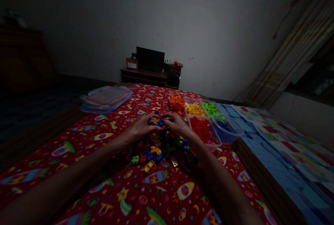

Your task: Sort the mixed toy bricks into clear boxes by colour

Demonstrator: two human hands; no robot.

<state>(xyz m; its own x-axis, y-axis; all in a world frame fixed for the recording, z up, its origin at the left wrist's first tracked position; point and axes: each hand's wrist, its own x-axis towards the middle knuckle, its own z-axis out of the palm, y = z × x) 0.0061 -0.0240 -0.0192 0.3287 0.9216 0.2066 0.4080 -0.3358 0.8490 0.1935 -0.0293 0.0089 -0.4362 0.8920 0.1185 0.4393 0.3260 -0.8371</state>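
Observation:
A pile of mixed toy building bricks (pixel 156 142) lies on the red patterned cloth in front of me. Over its far side, my left hand (pixel 143 126) curls its fingers and thumb around a blue toy brick (pixel 160 123) at the fingertips. My right hand (pixel 176 125) faces it closely, fingers bent and thumb inward, also at blue bricks; its grip is partly hidden. Nearer to me are a yellow brick (pixel 148 166), a green brick (pixel 135 160) and a tan brick (pixel 174 161).
Right of the pile stand clear tubs of orange bricks (pixel 176 102), yellow bricks (pixel 194 109), green bricks (pixel 211 108), red bricks (pixel 200 129) and blue bricks (pixel 223 130). Stacked plastic lids (pixel 108 97) lie at the left edge. Blue checked bedding (pixel 261 155) is on the right.

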